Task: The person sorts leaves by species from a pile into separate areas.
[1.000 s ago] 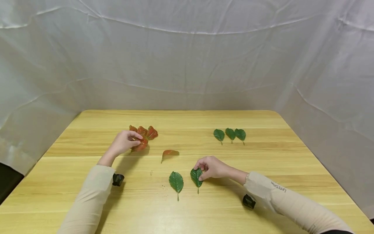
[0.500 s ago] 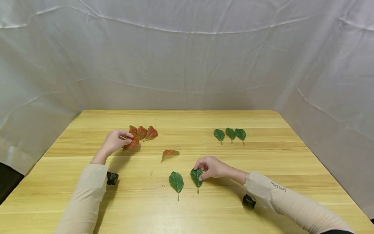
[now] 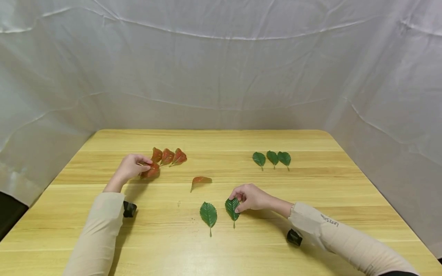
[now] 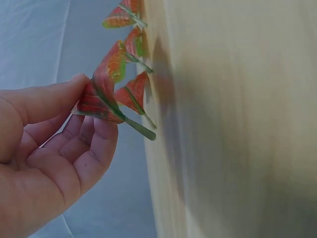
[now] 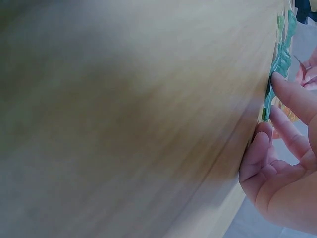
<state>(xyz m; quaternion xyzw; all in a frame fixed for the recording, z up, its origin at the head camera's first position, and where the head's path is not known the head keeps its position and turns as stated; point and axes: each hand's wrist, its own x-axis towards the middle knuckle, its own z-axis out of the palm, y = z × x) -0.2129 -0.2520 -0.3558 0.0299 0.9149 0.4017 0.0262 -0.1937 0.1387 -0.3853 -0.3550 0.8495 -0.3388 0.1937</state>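
My left hand (image 3: 130, 167) pinches a red leaf (image 4: 101, 94) between thumb and fingers, at the far left of the table. In the left wrist view its green stem points toward the tabletop. Just beyond it, three red leaves (image 3: 167, 156) lie in a row. Nearer the middle, my right hand (image 3: 253, 197) holds a serrated green leaf (image 3: 231, 209) by its edge, flat against the table, with the thumb on top. Beside that leaf lies another green leaf (image 3: 208, 214), stem toward the front. A single curled red leaf (image 3: 201, 179) rests between the two hands.
Three green leaves (image 3: 272, 157) stand in a row at the back right of the wooden table (image 3: 221, 253). Pale cloth (image 3: 221, 84) hangs behind and along the sides. A black piece (image 3: 129, 209) sits under each wrist.
My left hand has moved left with its red leaf, from in front of the red row to that row's left end. The right hand and its green leaf have stayed put.
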